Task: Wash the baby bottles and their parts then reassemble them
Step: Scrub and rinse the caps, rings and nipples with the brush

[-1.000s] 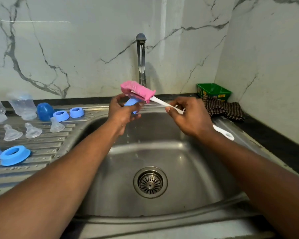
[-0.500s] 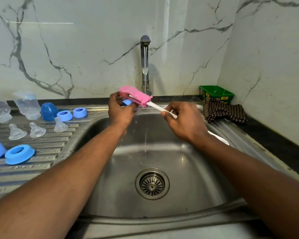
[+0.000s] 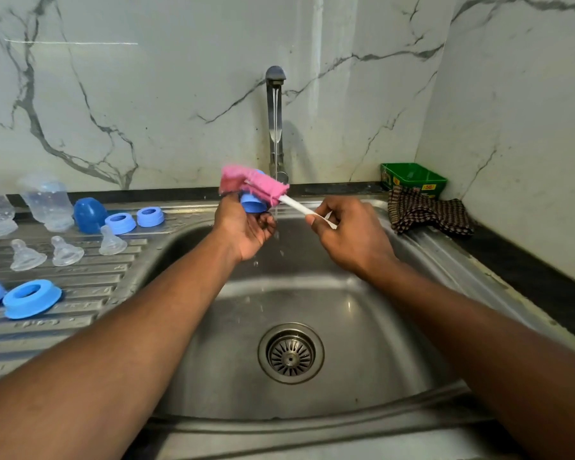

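My left hand (image 3: 243, 227) holds a small blue bottle cap (image 3: 253, 203) over the sink, under the running tap (image 3: 275, 94). My right hand (image 3: 349, 234) grips the white handle of a bottle brush; its pink sponge head (image 3: 253, 185) lies across the top of the cap. On the left drainboard stand two clear bottles (image 3: 49, 200), a blue dome cap (image 3: 88, 214), two blue rings (image 3: 120, 223), three clear teats (image 3: 65, 251) and a larger blue ring (image 3: 32, 297).
The steel sink basin (image 3: 362, 327) has a drain strainer (image 3: 291, 352) in the middle. A checked cloth (image 3: 429, 214) and a green box (image 3: 412, 177) sit at the back right corner. Marble walls close the back and right.
The brush head has slid left and back over the cap, and my left hand has turned the cap a little. My right hand followed the handle slightly left.
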